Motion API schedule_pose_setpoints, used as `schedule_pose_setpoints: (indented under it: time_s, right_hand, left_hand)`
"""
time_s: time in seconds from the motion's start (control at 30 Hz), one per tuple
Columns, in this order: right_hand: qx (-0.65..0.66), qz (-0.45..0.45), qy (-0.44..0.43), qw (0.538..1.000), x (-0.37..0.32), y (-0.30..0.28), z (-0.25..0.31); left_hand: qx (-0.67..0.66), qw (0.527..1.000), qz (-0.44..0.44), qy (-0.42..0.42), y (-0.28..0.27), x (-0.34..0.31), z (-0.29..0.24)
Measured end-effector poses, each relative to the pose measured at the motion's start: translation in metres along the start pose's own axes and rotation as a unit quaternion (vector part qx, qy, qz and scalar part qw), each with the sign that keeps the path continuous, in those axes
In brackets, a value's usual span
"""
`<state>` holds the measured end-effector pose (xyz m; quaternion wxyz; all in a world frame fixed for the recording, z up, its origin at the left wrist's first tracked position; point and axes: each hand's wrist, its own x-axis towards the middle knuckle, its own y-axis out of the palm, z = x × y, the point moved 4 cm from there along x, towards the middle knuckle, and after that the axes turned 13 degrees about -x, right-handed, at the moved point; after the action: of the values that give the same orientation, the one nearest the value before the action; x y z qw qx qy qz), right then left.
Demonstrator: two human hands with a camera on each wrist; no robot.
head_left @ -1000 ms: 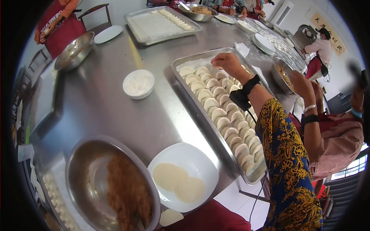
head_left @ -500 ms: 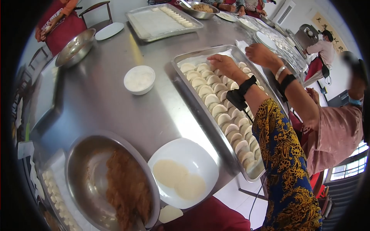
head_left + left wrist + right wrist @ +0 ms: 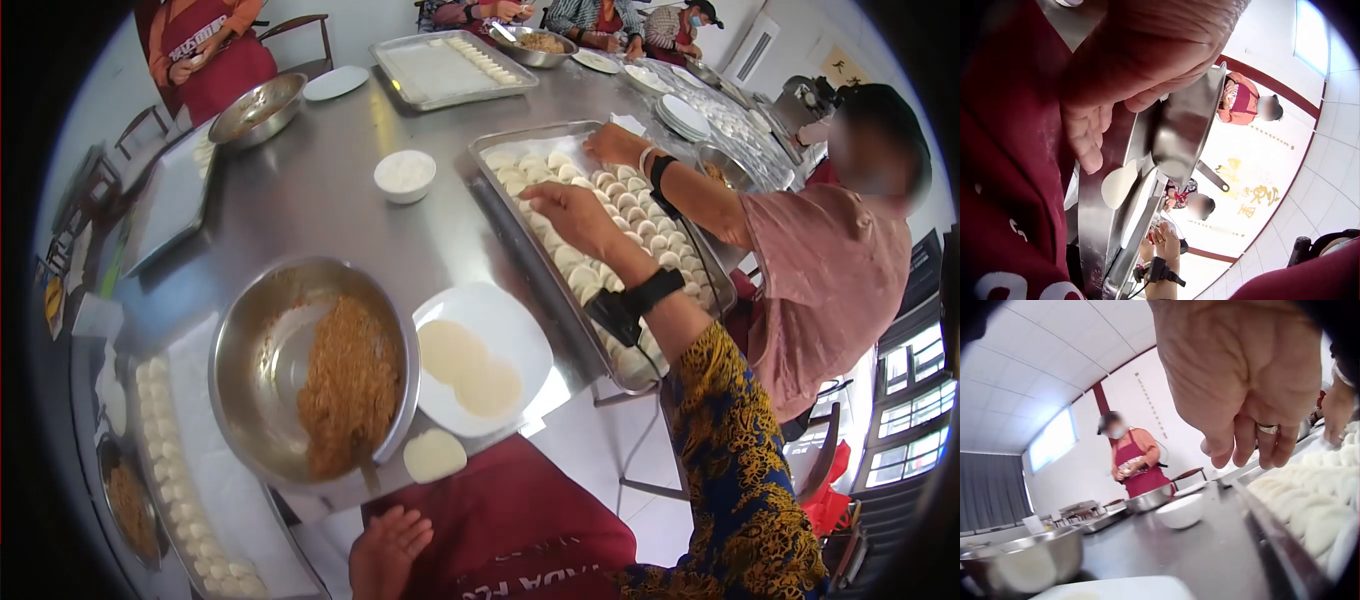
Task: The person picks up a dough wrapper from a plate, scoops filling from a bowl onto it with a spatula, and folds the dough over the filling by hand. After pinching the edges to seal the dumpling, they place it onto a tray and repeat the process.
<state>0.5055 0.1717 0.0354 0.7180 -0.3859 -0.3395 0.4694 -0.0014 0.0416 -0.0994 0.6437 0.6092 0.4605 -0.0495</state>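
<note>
My right hand [image 3: 575, 215] is over the near-left side of a metal tray [image 3: 562, 282] filled with rows of dumplings [image 3: 640, 215]. In the right wrist view its fingers [image 3: 1244, 440] hang loosely downward, with nothing seen between them. Low in the head view, my left hand [image 3: 392, 545] hovers by my red apron, fingers extended and holding nothing. Near it, a pale dough wrapper [image 3: 435, 456] lies at the table edge. A steel bowl [image 3: 245, 370] holds brown filling [image 3: 350, 385] and a utensil handle. Beside it, a white plate [image 3: 525, 350] carries two overlapping wrappers [image 3: 487, 388].
Another person's hand [image 3: 618, 146] reaches over the tray's far end from the right. A small bowl of white powder [image 3: 405, 176] stands left of the tray. Another dumpling tray [image 3: 215, 355] lies at left. Farther back are a tray [image 3: 420, 75] and a steel bowl [image 3: 258, 110].
My right hand has drawn back toward me from the tray's far part. My left hand has come into view. The other person's hand has moved in over the tray, and the head view has shifted.
</note>
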Motion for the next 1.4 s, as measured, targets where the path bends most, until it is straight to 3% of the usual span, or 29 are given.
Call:
schedule_pose_setpoints:
  time_s: [0.03, 0.1, 0.23, 0.27, 0.3, 0.37, 0.43, 0.47, 0.53, 0.57, 0.63, 0.67, 0.73, 0.83, 1.07, 1.13, 1.17, 1.23, 1.37, 1.4]
  right_hand:
    - [0.054, 0.023, 0.035, 0.998, -0.021, 0.002, 0.019]
    - [0.124, 0.005, -0.001, 0.992, -0.063, 0.011, 0.048]
    - [0.122, -0.02, -0.035, 0.992, -0.156, 0.029, 0.109]
    - [0.108, -0.098, -0.093, 0.985, -0.177, 0.045, 0.113]
    - [0.098, -0.107, -0.12, 0.982, -0.197, 0.052, 0.124]
    - [0.178, -0.016, -0.029, 0.983, -0.235, 0.076, 0.136]
    - [0.303, 0.096, 0.121, 0.94, -0.261, 0.105, 0.135]
    - [0.304, 0.101, 0.119, 0.94, -0.266, 0.112, 0.136]
    - [0.345, 0.181, 0.211, 0.897, -0.274, 0.134, 0.132]
    - [0.346, 0.184, 0.207, 0.896, -0.274, 0.14, 0.131]
    - [0.428, 0.214, 0.252, 0.841, -0.273, 0.152, 0.13]
    - [0.428, 0.215, 0.25, 0.842, -0.27, 0.155, 0.131]
    - [0.508, 0.226, 0.283, 0.782, -0.266, 0.163, 0.135]
    - [0.53, 0.232, 0.306, 0.756, -0.263, 0.173, 0.136]
    - [0.545, 0.27, 0.287, 0.74, -0.27, 0.165, 0.148]
    - [0.537, 0.313, 0.281, 0.731, -0.275, 0.158, 0.159]
    - [0.536, 0.316, 0.28, 0.731, -0.277, 0.154, 0.162]
    - [0.485, 0.36, 0.26, 0.754, -0.278, 0.15, 0.167]
    - [0.413, 0.369, 0.203, 0.808, -0.272, 0.141, 0.178]
    - [0.372, 0.275, 0.154, 0.873, -0.263, 0.133, 0.181]
  left_hand:
    - [0.033, 0.999, -0.001, 0.007, -0.004, 0.001, 0.002]
    - [-0.022, 0.999, 0.021, 0.019, 0.006, 0.006, 0.01]
    - [0.005, 1.0, 0.013, 0.023, 0.03, 0.008, 0.019]
    - [-0.005, 0.999, 0.031, 0.015, 0.035, 0.011, 0.022]
    - [-0.01, 0.999, 0.027, 0.021, 0.039, 0.013, 0.024]
    - [-0.014, 0.999, 0.036, 0.004, 0.045, 0.016, 0.029]
    - [-0.013, 0.999, 0.039, 0.002, 0.054, 0.019, 0.032]
    - [-0.007, 0.999, 0.045, 0.004, 0.055, 0.02, 0.035]
    - [-0.003, 0.998, 0.054, 0.005, 0.052, 0.026, 0.037]
    - [-0.004, 0.999, 0.053, 0.01, 0.052, 0.026, 0.038]
    - [0.013, 0.999, 0.031, 0.023, 0.052, 0.028, 0.039]
    - [0.012, 0.999, 0.032, 0.025, 0.052, 0.029, 0.038]
    - [0.008, 0.999, 0.026, 0.026, 0.051, 0.03, 0.038]
    - [0.024, 0.999, 0.025, 0.02, 0.055, 0.028, 0.036]
    - [-0.014, 0.997, 0.078, 0.006, 0.063, 0.035, 0.038]
    - [-0.156, 0.919, 0.336, -0.133, 0.067, 0.038, 0.039]
    - [-0.158, 0.919, 0.337, -0.129, 0.061, 0.038, 0.042]
    - [-0.011, 0.99, 0.142, 0.013, 0.062, 0.029, 0.038]
    - [-0.037, 0.987, 0.134, 0.082, 0.061, 0.011, 0.026]
    - [-0.053, 0.983, 0.136, 0.112, 0.066, 0.0, 0.02]
